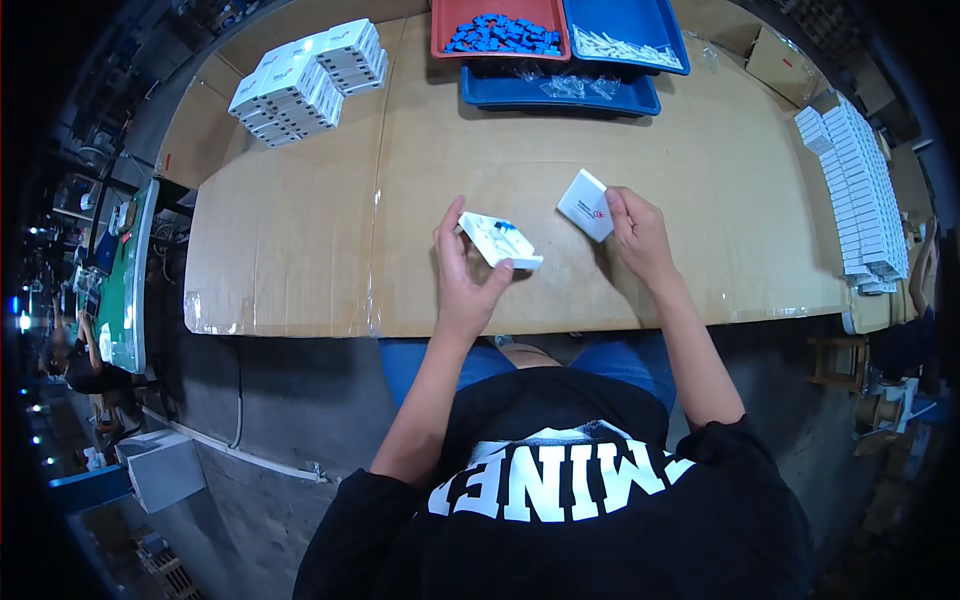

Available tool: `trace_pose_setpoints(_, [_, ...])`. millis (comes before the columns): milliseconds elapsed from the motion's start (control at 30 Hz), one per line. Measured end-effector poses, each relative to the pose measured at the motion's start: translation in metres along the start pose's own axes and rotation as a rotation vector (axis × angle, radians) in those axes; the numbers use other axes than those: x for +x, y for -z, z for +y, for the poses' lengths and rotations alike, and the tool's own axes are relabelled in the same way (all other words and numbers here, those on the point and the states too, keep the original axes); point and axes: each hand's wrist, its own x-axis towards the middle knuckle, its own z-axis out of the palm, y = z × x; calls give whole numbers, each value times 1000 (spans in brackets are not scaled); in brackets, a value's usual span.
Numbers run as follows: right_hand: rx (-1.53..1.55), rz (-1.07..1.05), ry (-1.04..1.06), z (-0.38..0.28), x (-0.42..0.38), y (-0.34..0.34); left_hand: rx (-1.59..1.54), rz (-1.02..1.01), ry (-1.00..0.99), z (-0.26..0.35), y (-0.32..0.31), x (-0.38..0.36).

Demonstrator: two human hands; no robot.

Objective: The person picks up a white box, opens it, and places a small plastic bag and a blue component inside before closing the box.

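Note:
Above the cardboard-covered table point(290, 230), my left hand point(467, 278) grips a white open box part point(500, 241) by its edges, thumb at the near side. Its hollow side faces up, and a small blue piece point(504, 226) shows inside. To the right, apart from it, my right hand point(640, 232) pinches a flat white cover point(585, 206) at its right edge. Small dark print and a red mark show on the cover's face.
A red tray point(438, 48) holds blue pieces, and a blue tray point(684, 62) holds white sticks. Below them, another blue tray point(510, 100) bears clear plastic. White boxes are stacked at the far left point(285, 95) and right point(853, 190). People are partly visible at both sides.

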Motion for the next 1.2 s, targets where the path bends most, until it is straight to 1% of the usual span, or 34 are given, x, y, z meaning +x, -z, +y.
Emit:
trace_pose_setpoints(33, [94,-10,-205,1,-3,-3,-406,79,118,2,-6,-3])
trace_pose_setpoints(67, [101,-11,-199,3,-4,-8,-532,127,225,5,-10,-9])
trace_pose_setpoints(100, [140,19,-206,2,-5,-15,-525,130,217,5,-13,-12])
trace_pose_setpoints(167, [183,43,-225,2,-12,-23,-1175,49,545,0,-17,-22])
trace_pose_setpoints(200, [207,56,-240,-5,-13,-23,-1236,-4,656,7,-19,-23])
trace_pose_setpoints(233, [229,71,-251,-9,-13,-22,-1239,1,657,12,-21,-23])
trace_pose_setpoints(267, [227,66,-252,-9,-14,-23,-1291,0,698,17,-22,-23])
trace_pose_setpoints(300, [-22,122,-100,-10,-15,-23,-1342,-4,738,20,-23,-23])
trace_pose_setpoints(333, [-268,179,55,-12,-16,-24,-1343,-2,737,22,-24,-23])
trace_pose_setpoints(367, [-268,177,54,-15,-20,-24,-1344,-33,758,24,-22,-23])
trace_pose_setpoints(433, [-348,-51,93,-31,-26,-20,-1345,-60,772,24,-20,-23])
trace_pose_setpoints(467, [-398,-78,126,-33,-30,-20,-1358,-73,765,22,-19,-24])
trace_pose_setpoints(600, [-312,-75,120,-26,-30,-23,-1409,-80,743,18,-17,-25])
trace_pose_setpoints(700, [-264,-52,111,-30,-20,-13,-1462,-78,762,24,-16,-26])
trace_pose_setpoints(733, [510,-101,-155,-42,-15,-2,-1472,-98,768,27,-16,-25])
trace_pose_setpoints(767, [1282,-128,-413,-52,-12,11,-1494,-69,792,32,-15,-26])
trace_pose_setpoints(800, [1637,-167,-405,-58,-11,25,-1519,-42,816,35,-16,-27])
trace_pose_setpoints(833, [1727,-143,-364,-66,-10,35,-1535,-71,823,38,-17,-27])
trace_pose_setpoints(967, [1806,-86,-320,-76,-12,46,-1581,-97,835,41,-18,-27])
trace_pose_setpoints(1033, [1851,-80,-336,-77,-17,43,-1610,-161,914,41,-19,-29])
trace_pose_setpoints(1100, [1829,-123,-352,-77,-21,38,-1569,-183,938,46,-24,-30])
trace_pose_setpoints(1133, [1833,-125,-360,-76,-24,34,-1490,-189,955,51,-27,-31])
trace_pose_setpoints(1200, [1358,-167,-340,-74,-29,28,-1380,-179,992,57,-33,-32])
